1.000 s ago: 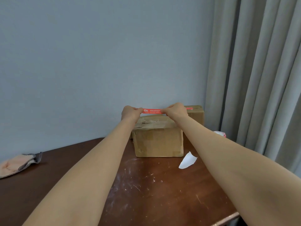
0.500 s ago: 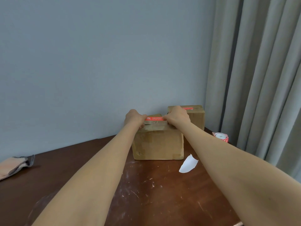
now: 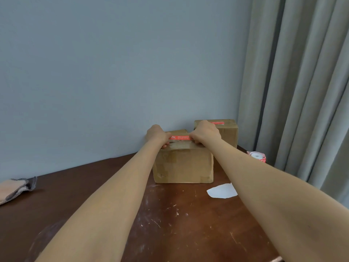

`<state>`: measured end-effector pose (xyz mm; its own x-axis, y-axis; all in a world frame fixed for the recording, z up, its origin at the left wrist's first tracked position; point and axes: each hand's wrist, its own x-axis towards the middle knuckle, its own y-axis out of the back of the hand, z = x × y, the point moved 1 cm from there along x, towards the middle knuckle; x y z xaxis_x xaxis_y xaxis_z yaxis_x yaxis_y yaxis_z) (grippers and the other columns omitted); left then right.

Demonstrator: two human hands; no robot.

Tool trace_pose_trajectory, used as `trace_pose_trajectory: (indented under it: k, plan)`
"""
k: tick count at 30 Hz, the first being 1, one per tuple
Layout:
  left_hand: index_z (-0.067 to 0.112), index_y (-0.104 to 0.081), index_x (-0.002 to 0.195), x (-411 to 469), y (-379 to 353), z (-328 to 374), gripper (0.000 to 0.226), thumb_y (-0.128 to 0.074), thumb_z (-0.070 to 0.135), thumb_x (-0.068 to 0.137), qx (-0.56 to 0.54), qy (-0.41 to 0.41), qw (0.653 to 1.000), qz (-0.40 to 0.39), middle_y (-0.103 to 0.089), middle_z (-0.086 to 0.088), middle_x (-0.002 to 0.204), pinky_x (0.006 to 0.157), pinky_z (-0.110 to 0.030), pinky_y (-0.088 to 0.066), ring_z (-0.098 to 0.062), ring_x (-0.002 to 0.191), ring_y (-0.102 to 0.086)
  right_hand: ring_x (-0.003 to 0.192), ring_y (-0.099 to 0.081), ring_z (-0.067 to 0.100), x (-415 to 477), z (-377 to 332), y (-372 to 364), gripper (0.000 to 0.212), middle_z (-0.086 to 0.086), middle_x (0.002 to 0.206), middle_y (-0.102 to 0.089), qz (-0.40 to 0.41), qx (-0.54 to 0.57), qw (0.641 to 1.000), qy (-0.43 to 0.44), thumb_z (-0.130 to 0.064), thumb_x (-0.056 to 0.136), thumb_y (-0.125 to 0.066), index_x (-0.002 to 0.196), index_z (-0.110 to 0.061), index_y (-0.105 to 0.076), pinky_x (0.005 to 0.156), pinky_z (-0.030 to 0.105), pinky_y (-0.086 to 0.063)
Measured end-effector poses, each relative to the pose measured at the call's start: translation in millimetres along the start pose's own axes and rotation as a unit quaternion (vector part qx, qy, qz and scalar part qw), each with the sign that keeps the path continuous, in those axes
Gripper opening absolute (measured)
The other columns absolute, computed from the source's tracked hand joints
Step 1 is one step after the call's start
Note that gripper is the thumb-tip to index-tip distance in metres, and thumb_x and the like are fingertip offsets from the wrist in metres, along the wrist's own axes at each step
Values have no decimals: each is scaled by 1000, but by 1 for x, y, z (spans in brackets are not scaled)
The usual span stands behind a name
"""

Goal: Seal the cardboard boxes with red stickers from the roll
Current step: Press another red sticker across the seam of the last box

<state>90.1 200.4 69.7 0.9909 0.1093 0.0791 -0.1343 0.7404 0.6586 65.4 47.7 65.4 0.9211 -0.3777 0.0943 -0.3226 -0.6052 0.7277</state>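
The left hand (image 3: pixel 157 136) and right hand (image 3: pixel 204 134) each hold one end of a red sticker (image 3: pixel 179 138), fingers curled and pinching it, so that the strip runs straight between them, printed side up. The sticker lies along the top of the near box (image 3: pixel 183 163), close to its front edge; whether it is pressed down flat cannot be told. Left fingertips (image 3: pixel 164 146) show just under that hand, against the upper front of the box, and the right fingers hook over the same edge. Directly beyond the right hand stands the far box (image 3: pixel 228 135), taller and just beside the near one, with a second sticker (image 3: pixel 217 122) on its top. To the right of the grip and nearer the camera, the roll (image 3: pixel 256 156) sits on the table (image 3: pixel 170 224) by the curtain (image 3: pixel 302 91). Below the right forearm lies a white scrap of paper (image 3: pixel 221 191). Well to the left of the grip, at the table's edge, lies a cloth (image 3: pixel 15 188).
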Motion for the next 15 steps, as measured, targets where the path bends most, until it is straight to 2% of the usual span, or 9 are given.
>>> trace_pose_trajectory:
  k: [2,5,11,15]
  plan:
    - [5,-64,82,0,0,0,13,-60,16,87,16,-6,1000,-1,-62,-4,64,52,-22,-45,-12,41,-49,85,-67,28,0,0,0,8,10,91,-70,-5,-3,1000,1,-10,74,-56,78,-10,-62,59,25,-43]
    - [7,-58,69,2,-1,0,19,-61,16,87,24,-8,1000,-4,-61,-4,61,52,-22,-45,-13,42,-49,82,-67,27,0,0,1,7,10,90,-69,-5,-5,1000,0,-10,75,-56,79,-10,-62,58,25,-43]
    - [8,-55,67,4,-2,-2,23,-61,16,87,13,-5,1000,-5,-60,-4,61,51,-22,-45,-13,43,-50,84,-68,26,1,1,0,9,8,91,-70,-3,2,1000,-1,-13,75,-58,81,-10,-65,64,26,-47]
    - [9,-55,65,4,-3,-1,24,-62,16,86,26,-7,1000,-3,-60,-3,60,51,-22,-45,-13,43,-50,84,-68,26,0,0,-1,8,8,90,-70,0,-1,1000,3,-12,75,-58,79,-10,-64,61,26,-45]
